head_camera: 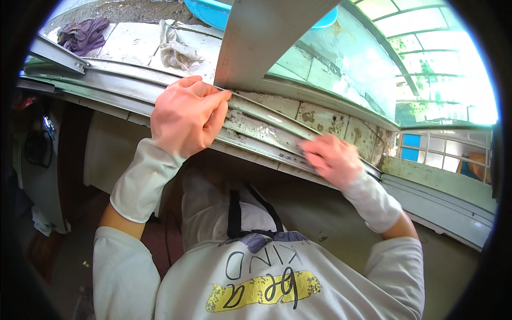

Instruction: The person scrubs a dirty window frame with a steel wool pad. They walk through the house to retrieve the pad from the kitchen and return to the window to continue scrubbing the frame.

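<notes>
Both hands wear rubber gloves, pink at the hand and white at the cuff. My left hand (188, 116) lies curled over the rails of an aluminium sliding-window track (276, 136), close to the lower corner of a window sash (244, 48). Its thumb and forefinger come together at the outer rail; what the fingers hold, if anything, is hidden. Farther right along the same track is my right hand (332, 158), blurred, with bent fingertips down at the rails. I cannot tell whether something small is in it. Dark grime and wet whitish patches mark the channel between the hands.
Beyond the track, a purple cloth (83, 35) and a greyish-white rag (178, 48) lie on a white tiled ledge (130, 42). A blue basin (208, 12) stands behind. Stained tiles (324, 118) border the sash, and a metal grille (444, 152) is at right.
</notes>
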The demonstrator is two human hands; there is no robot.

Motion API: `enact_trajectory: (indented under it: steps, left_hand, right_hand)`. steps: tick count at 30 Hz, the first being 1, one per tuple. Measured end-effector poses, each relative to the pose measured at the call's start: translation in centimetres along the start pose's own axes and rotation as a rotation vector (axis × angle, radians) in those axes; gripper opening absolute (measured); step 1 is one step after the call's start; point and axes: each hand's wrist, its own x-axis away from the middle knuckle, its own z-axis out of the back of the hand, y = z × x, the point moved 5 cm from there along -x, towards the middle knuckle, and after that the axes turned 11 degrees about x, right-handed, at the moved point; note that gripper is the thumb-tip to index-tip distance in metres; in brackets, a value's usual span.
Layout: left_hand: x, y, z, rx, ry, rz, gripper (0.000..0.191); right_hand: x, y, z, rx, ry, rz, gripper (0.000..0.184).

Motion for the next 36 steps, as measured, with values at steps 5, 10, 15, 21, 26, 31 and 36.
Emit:
enact_trajectory:
  steps: [5, 10, 15, 21, 26, 31, 36]
  left_hand:
    - [0.1, 0.2, -0.1, -0.046, 0.047, -0.044, 0.012]
    - [0.2, 0.1, 0.1, -0.026, -0.027, 0.049, 0.012]
    - [0.3, 0.2, 0.1, -0.068, 0.053, -0.009, 0.012]
    - [0.4, -0.1, 0.0, -0.045, 0.002, 0.036, 0.013]
    - [0.3, 0.1, 0.0, -0.06, 0.066, -0.019, 0.013]
    - [0.2, 0.2, 0.1, -0.046, 0.031, 0.006, 0.013]
    - [0.4, -0.1, 0.2, 0.008, 0.034, -0.016, 0.016]
  right_hand:
    - [-0.8, 0.2, -0.4, -0.039, -0.012, 0.073, 0.014]
    - [-3.1, -2.0, -0.2, -0.056, -0.014, 0.179, 0.016]
    - [0.7, 2.8, -0.1, -0.052, -0.105, 0.105, 0.013]
    - [-1.8, 0.3, 0.1, -0.065, -0.094, 0.334, 0.033]
    - [-0.4, 2.0, -0.2, 0.072, -0.164, 0.257, 0.034]
    - [-6.3, -4.2, 0.2, -0.005, 0.041, 0.379, 0.015]
    - [-0.8, 0.5, 0.0, 0.001, -0.018, 0.237, 0.035]
